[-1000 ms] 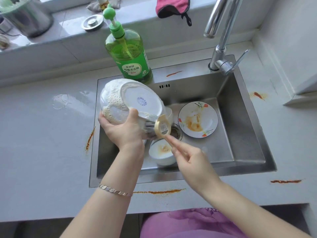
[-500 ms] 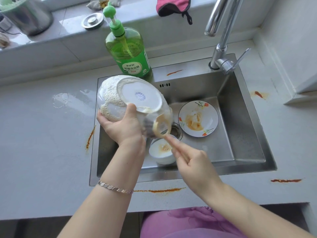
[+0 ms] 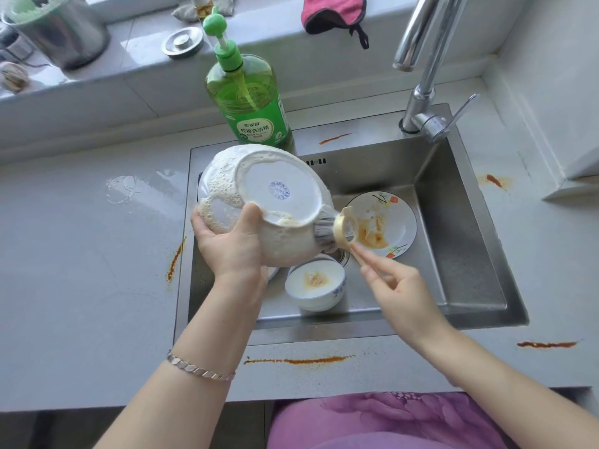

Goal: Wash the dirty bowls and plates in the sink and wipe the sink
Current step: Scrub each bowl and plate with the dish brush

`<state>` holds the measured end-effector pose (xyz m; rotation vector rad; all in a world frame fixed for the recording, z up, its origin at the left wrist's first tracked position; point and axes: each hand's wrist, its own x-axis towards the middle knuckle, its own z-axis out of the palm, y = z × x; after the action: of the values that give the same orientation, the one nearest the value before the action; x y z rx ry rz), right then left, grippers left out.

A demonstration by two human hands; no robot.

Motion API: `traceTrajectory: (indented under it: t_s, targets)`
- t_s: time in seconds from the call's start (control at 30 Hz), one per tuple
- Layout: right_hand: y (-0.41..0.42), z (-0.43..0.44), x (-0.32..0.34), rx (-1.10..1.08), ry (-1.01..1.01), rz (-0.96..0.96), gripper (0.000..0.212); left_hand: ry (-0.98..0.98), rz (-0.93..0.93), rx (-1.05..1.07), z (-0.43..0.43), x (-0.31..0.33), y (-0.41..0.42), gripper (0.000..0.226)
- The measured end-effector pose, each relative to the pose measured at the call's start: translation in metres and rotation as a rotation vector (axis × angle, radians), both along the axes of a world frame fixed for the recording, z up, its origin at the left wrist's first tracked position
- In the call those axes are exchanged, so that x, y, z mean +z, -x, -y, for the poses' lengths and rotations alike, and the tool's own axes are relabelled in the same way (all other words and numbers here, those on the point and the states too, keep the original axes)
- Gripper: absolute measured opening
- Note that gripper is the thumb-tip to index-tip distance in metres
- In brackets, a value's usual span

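Large bowl: the large bowl (image 3: 278,189) is tipped base-up over the left half of the sink (image 3: 479,222). Its outside is coated in foam.
Left hand: the left hand (image 3: 233,244) grips the bowl's near side, thumb on the foot ring and fingers wrapped under the wall.
Right hand: the right hand (image 3: 398,293) pinches the thin handle of a brush (image 3: 345,226) with thumb and forefinger, the other fingers loosely curled. The bristles press on the bowl's right side.
Done: by the look of it, 1 bowl is soaped outside and not yet rinsed. The tap (image 3: 424,76) runs no water.
Left: 1 plate (image 3: 398,218) at the far right of the basin and 1 small bowl (image 3: 316,283) near the front both carry orange residue. The sink wipe has not begun.
Beside: a soap bottle (image 3: 252,105) stands on the far rim, and orange streaks (image 3: 298,361) mark the near counter.
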<state>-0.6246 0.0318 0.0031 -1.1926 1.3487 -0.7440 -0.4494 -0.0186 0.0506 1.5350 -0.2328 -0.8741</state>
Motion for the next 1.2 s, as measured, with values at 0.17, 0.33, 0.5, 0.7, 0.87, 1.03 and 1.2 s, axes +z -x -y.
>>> traceTrajectory:
  t_s: [0.17, 0.33, 0.5, 0.7, 0.87, 1.03, 1.2]
  targets:
    - [0.015, 0.010, -0.006, -0.087, -0.223, 0.064, 0.037, 0.012, 0.070, -0.252, -0.014, -0.001, -0.021, 0.065]
    - [0.025, 0.044, 0.000, -0.075, -0.251, 0.023, 0.035, -0.063, 0.185, -0.559, -0.027, -0.011, -0.035, 0.077]
    - [0.010, 0.041, 0.016, 0.111, -0.054, -0.137, 0.038, -0.182, 0.287, -0.517, -0.029, -0.015, -0.027, 0.058]
    - [-0.006, -0.021, 0.016, 0.307, 0.035, -0.201, 0.050, -0.177, 0.240, -0.309, -0.022, -0.020, -0.025, 0.057]
    - [-0.007, 0.019, 0.013, 0.222, 0.084, -0.222, 0.044, -0.136, 0.254, -0.408, -0.027, -0.019, -0.020, 0.059]
    - [-0.003, -0.004, 0.010, 0.306, 0.032, -0.190, 0.048, -0.140, 0.288, -0.421, -0.026, -0.021, -0.025, 0.057]
    - [-0.003, 0.023, 0.011, 0.201, 0.048, -0.234, 0.041, -0.166, 0.226, -0.455, -0.028, -0.023, -0.020, 0.060]
